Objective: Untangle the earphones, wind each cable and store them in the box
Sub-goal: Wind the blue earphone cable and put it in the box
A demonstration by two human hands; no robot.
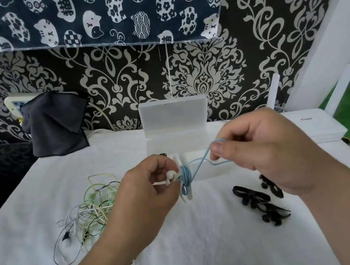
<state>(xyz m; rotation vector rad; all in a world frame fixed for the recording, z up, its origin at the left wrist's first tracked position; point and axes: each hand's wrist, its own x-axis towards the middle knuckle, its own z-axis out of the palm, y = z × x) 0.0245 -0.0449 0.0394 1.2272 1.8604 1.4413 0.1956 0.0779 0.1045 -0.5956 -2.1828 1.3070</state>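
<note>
- Tangled earphones point(86, 210), on the table point(185, 253) left of the left hand point(146, 189): not yet separated; likely to knot tighter if dragged by a forearm.
- Left fingers point(152, 168): clenched on a white winder point(188, 195) and a white earbud point(171, 175); possible slip under cable pull, loosening the wound turns.
- Blue cable point(186, 175), between both sets of fingers: partly wound, remainder stretched rightward; uneven or crossed turns likely if tension drops.
- Right fingers point(218, 151): pinching a loop of the blue cable; excess pull liable to strain the cable at the earbud.
- Box point(173, 112), open, beyond the fingers: light, easily shoved by a trailing loop.
- Black winders point(252, 200), nearer than the right fingers: at risk of being swept off by the wrist.
</note>
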